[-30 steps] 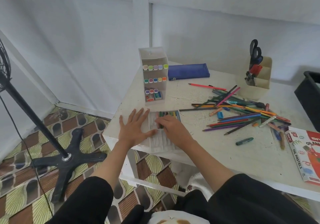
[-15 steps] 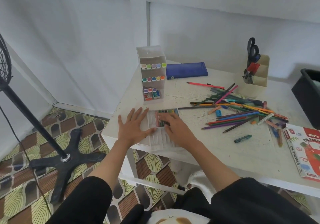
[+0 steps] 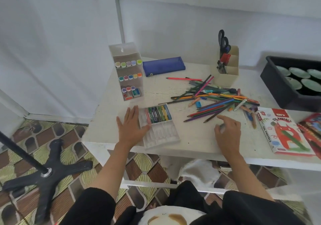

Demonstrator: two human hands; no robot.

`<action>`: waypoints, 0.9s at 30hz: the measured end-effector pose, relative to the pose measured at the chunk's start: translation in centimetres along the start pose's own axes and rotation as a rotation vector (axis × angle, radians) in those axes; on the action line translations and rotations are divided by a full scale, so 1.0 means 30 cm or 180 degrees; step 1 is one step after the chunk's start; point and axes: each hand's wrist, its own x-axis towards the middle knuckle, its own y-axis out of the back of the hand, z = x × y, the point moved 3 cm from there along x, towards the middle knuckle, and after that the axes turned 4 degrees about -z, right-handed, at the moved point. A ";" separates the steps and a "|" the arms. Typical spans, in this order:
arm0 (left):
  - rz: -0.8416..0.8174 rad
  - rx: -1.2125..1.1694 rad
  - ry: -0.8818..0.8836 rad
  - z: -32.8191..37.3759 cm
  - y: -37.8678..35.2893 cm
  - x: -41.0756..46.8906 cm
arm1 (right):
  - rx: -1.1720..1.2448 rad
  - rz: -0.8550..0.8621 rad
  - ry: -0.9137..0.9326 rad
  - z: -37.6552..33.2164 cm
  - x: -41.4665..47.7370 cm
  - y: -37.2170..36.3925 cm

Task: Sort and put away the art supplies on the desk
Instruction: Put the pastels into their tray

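The white desk (image 3: 199,138) is seen from above. The left hand (image 3: 129,126) is laid flat, fingers spread, on the left edge of the ribbed white pastel tray (image 3: 160,132), with nothing held in its grip. A row of oil pastels (image 3: 158,114) is seated in the far part of the tray, while the near slots are bare. The right hand (image 3: 228,131) is placed over the desk near the pile of coloured pencils (image 3: 217,101); its fingers are curled, and a small pale object appears to be pinched under the thumb, though what it is cannot be told. The oil pastel box (image 3: 284,132) is lying flat at the right. A marker organiser (image 3: 127,72), a blue pencil case (image 3: 163,66) and a holder with scissors (image 3: 225,65) are set along the far side.
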 end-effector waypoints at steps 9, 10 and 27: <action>0.0143 -0.0084 -0.0217 -0.003 -0.022 -0.018 | -0.0411 -0.0543 -0.0817 0.077 -0.030 0.016; 0.0155 -0.0084 -0.0217 -0.004 -0.022 -0.018 | -0.0444 -0.0564 -0.0870 0.074 -0.024 0.013; -0.0003 -0.0018 -0.0155 0.006 -0.027 -0.019 | 0.1233 -0.1496 0.0535 -0.347 -0.012 -0.138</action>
